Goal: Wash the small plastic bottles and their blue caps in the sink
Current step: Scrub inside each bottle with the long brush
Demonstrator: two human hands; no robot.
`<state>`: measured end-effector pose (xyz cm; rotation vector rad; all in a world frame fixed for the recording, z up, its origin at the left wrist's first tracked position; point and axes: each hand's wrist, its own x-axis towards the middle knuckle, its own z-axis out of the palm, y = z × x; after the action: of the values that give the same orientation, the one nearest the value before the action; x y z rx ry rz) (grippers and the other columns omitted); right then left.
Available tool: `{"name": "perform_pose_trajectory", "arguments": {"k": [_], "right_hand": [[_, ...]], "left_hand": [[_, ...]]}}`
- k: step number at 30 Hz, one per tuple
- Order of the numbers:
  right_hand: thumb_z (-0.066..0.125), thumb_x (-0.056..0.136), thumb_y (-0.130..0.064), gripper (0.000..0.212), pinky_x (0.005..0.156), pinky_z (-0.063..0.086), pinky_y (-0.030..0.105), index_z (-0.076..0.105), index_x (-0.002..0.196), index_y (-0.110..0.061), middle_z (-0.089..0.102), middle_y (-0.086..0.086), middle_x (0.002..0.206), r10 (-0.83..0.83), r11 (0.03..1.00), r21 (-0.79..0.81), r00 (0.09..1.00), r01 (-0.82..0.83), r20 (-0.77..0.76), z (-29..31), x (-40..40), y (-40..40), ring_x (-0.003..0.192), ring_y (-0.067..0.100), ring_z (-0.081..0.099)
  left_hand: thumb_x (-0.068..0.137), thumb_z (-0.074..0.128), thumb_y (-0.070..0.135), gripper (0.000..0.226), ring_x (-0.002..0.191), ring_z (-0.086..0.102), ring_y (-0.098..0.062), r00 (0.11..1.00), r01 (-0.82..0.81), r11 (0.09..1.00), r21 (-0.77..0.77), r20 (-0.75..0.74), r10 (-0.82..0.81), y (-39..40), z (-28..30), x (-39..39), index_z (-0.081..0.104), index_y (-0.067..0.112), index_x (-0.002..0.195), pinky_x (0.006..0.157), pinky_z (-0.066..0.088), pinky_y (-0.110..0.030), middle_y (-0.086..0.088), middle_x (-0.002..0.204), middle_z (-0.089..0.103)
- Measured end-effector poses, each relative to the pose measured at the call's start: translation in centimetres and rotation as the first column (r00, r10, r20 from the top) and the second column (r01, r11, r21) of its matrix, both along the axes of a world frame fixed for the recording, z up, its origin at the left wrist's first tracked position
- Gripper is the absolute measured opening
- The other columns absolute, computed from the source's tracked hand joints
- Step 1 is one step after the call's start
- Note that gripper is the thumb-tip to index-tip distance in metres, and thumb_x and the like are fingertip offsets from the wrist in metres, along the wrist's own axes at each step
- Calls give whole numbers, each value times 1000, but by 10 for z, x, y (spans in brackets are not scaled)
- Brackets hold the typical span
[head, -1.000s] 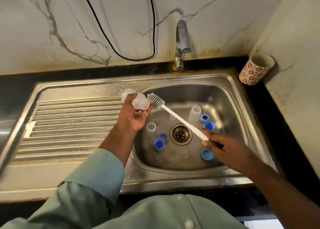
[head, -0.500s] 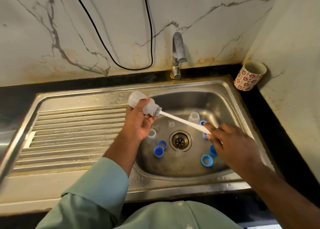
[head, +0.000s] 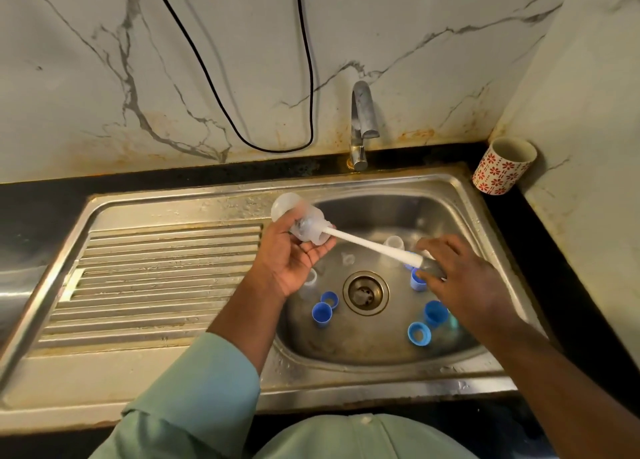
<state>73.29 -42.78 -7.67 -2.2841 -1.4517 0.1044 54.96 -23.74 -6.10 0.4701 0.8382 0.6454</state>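
Translucent plastic bottle [head: 299, 221] sits gripped in the left hand [head: 294, 254] at frame centre, over the steel sink's [head: 460, 195] left rim, while the right hand [head: 460, 278] pinches the white brush handle [head: 375, 247] plunged inside, blue caps [head: 322, 314] scattered around the drain [head: 365, 292] below.

Veined marble wall [head: 104, 77] behind black countertop [head: 41, 198].
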Motion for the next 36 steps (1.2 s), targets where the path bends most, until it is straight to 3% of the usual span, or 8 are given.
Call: {"name": "perform_pose_trajectory", "arguments": {"k": [4,8,12,17,21,24,28,36], "right_hand": [[71,85,-36,19,66,47,31,70,99,-23,65,-6,84,-16,989,148,1000,12,25,1,-1,2,75,18,59],[34,92,-59,46,71,53,35,61,115,-29,65,-12,91,-19,998,-66,974,4,-224,7,-14,1,79,10,62],[63,88,-48,57,82,51,30,40,139,-36,39,-18,119,99,970,-200,975,-139,-201,15,-23,3,100,8,55],[54,93,-45,22,71,52,34,60,110,-33,60,-10,98,-72,996,-64,995,67,-73,27,-24,5,82,14,61],[34,100,-50,24,57,41,26,49,88,-35,52,-9,72,84,961,-265,996,-80,7,36,-34,3,63,7,52],[46,99,-43,21,57,45,30,61,93,-30,56,-5,65,179,929,-290,964,-231,-196,38,-24,1,60,9,54],[53,96,-39,26,63,51,36,68,83,-22,62,0,65,10,984,-154,897,-87,-442,22,-13,4,61,17,59],[58,95,-28,22,48,41,17,68,76,-28,57,-3,55,26,990,-99,809,-104,-587,15,-21,-7,47,2,50]], "left_hand": [[91,65,24,33,105,66,-29,995,-20,999,32,-95,23,-3,1,-2,54,14,120,85,54,-40,-16,111,67],[93,64,18,26,82,74,-26,996,-95,996,3,-2,95,0,9,-3,55,7,115,79,59,-36,-14,87,74],[87,71,11,54,102,67,-32,973,-231,973,18,-19,231,8,8,-5,46,9,135,67,61,-37,-16,115,64],[84,73,7,63,112,65,-37,974,-224,973,58,-24,225,6,3,-10,44,12,140,72,61,-40,-20,131,59],[86,71,5,62,115,61,-38,972,-235,971,49,-11,236,11,5,-11,42,11,140,66,60,-39,-19,132,56],[87,69,6,58,116,60,-37,974,-222,973,64,-33,224,10,4,-14,43,10,139,66,61,-39,-19,132,53],[90,64,6,48,114,64,-39,992,-119,991,63,41,116,5,6,-12,46,8,134,77,61,-42,-22,129,57],[62,73,18,69,103,65,-36,954,71,993,91,284,-94,14,2,-21,50,8,127,97,51,-51,-18,109,64]]}}
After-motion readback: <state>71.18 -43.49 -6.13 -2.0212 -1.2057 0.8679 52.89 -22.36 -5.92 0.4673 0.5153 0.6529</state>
